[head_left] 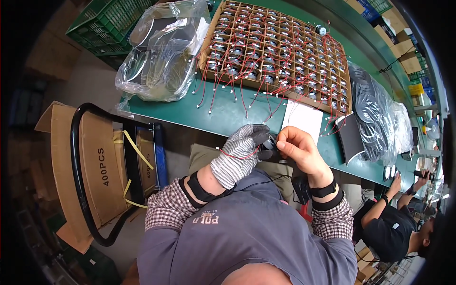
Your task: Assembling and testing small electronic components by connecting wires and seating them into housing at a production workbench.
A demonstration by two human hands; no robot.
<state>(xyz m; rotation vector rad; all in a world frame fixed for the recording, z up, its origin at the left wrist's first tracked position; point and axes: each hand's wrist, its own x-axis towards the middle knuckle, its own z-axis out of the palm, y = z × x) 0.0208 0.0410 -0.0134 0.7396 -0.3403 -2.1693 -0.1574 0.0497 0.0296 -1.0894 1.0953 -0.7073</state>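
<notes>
In front of my body, above my lap, a small dark round speaker (270,142) is held between my hands. My left hand (239,153), in a grey-striped glove with dark fingertips, is closed around it from the left. A thin red wire (233,156) with a small white connector hangs across the glove. The bare right hand (304,149) pinches at the speaker's right edge with thumb and forefinger. My fingers partly hide the speaker. Beyond my hands, a divided cardboard tray (270,88) holds many similar round speakers, with red wires trailing over its near edge.
White paper (302,118) lies on the green table (161,110) before the tray. Plastic-wrapped dark parts lie left (164,71) and right (380,107). One loose speaker (321,30) rests on the tray. A black-framed cart (78,156) with cartons stands left; another person (392,228) works right.
</notes>
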